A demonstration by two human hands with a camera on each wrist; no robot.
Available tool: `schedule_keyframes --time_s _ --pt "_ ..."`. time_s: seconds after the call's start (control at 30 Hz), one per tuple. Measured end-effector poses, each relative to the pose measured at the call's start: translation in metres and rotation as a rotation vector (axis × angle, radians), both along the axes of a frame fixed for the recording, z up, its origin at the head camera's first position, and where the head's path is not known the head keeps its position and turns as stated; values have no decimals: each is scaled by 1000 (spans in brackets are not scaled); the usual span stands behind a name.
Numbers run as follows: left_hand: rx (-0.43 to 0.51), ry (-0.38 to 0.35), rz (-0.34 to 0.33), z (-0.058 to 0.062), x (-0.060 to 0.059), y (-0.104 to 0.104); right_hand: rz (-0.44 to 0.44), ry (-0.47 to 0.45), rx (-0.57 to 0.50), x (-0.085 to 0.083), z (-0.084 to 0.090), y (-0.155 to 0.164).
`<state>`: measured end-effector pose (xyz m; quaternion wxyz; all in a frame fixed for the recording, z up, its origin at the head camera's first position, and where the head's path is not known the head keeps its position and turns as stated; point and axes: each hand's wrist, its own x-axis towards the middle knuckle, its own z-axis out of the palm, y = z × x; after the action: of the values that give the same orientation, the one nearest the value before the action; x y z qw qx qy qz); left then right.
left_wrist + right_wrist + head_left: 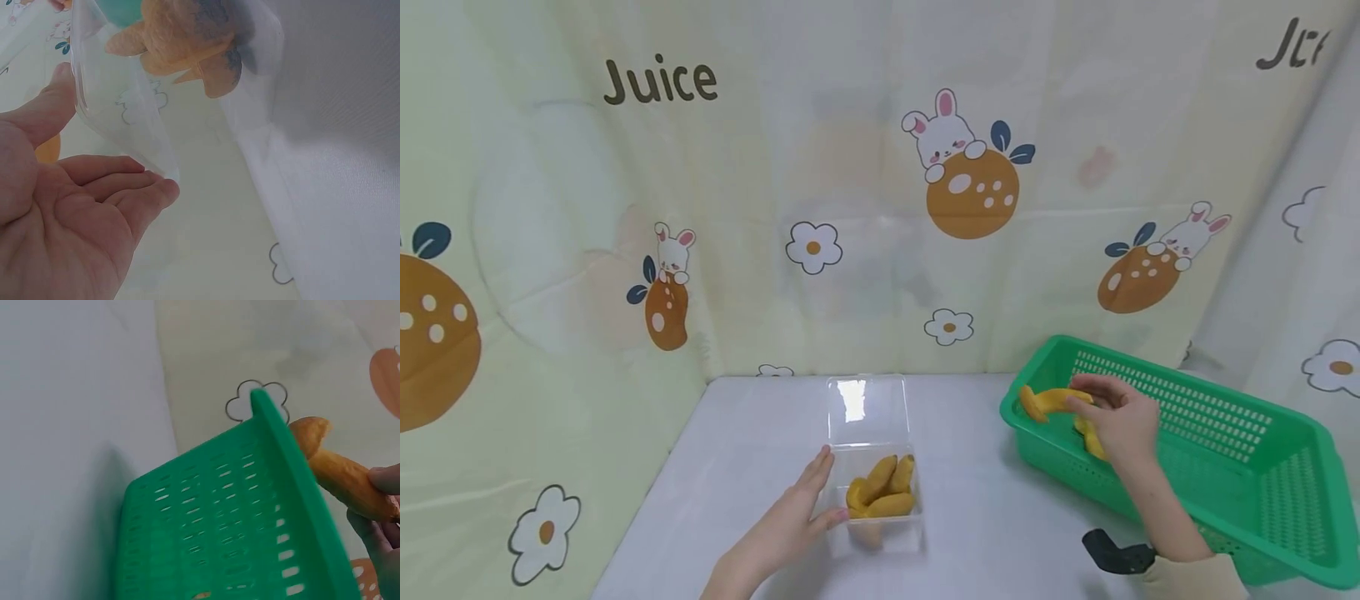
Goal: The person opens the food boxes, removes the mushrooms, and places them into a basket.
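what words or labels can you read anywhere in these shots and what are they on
"Juice": dark lettering printed on the patterned backdrop cloth, upper left in the head view.
"Ju" and part of another letter: the same lettering on the cloth at the top right edge, cut off by the frame, so the rest cannot be read.
No text shows on the clear plastic box, the green basket, or in either wrist view.

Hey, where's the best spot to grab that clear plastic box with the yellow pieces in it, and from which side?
Probably by the two long side walls of the clear box, coming from above. Its hinged lid stands open at the far edge, and the yellow pieces fill the middle, so the sides are the free surfaces. The left hand already touches the left wall with straight fingers; the opposite wall is bare.
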<state>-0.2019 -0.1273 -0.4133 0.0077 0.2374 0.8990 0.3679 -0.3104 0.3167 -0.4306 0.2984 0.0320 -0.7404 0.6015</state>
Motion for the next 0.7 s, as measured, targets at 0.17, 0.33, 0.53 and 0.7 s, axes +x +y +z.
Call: schedule_keyframes --time_s 0.17,0.33,0.53,0.7 --pt "10 -7 1 -1 0 -1 9 -78 159 17 6 -7" --pt "-4 -13 -3 -3 0 -1 -27 -86 264 19 0 -9" --pt "-6 -10 -1 -2 0 0 -40 -45 319 11 -10 -5" --pt "-13 -4 -1 0 -1 -2 35 -82 329 34 20 -34"
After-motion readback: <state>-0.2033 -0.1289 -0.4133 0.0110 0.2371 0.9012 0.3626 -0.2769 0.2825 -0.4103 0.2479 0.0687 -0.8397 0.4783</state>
